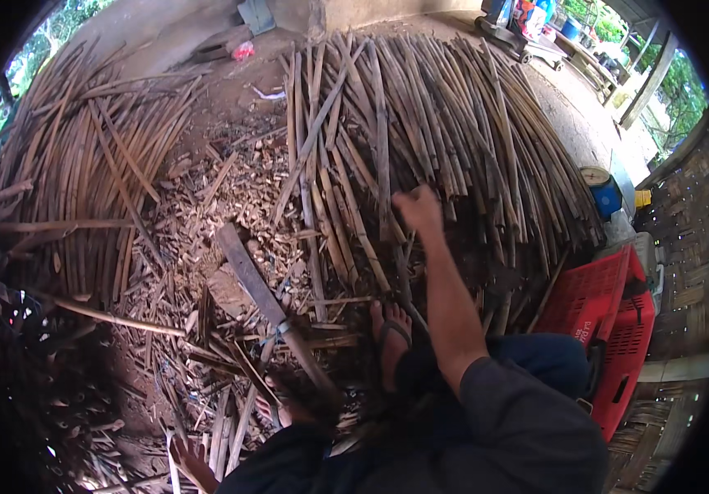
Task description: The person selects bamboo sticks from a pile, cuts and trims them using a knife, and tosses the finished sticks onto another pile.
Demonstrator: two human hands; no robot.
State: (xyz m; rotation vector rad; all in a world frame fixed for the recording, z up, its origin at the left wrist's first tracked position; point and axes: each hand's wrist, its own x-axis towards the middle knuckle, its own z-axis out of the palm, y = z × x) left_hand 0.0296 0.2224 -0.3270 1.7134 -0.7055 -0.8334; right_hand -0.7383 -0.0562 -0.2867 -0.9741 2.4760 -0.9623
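My right hand (422, 212) reaches to the near end of a wide pile of long brown sticks (453, 123) that look like split bamboo. Its fingers are curled closed, and what they grip, if anything, is hidden. Low on the left, my left hand (191, 466) has its fingers apart beside a few pale stick pieces (221, 428). Between my hands lies a machete (254, 280), its broad blade pointing away from me over a wooden block (229, 292) and its handle toward my feet. Wood chips (247, 185) surround the block.
A second stack of sticks (83, 156) lies at the left. Red plastic crates (589, 296) stand on my right by a woven wall (688, 272). My sandalled foot (393, 337) rests near the pile. A blue container (606, 198) stands beyond the crates.
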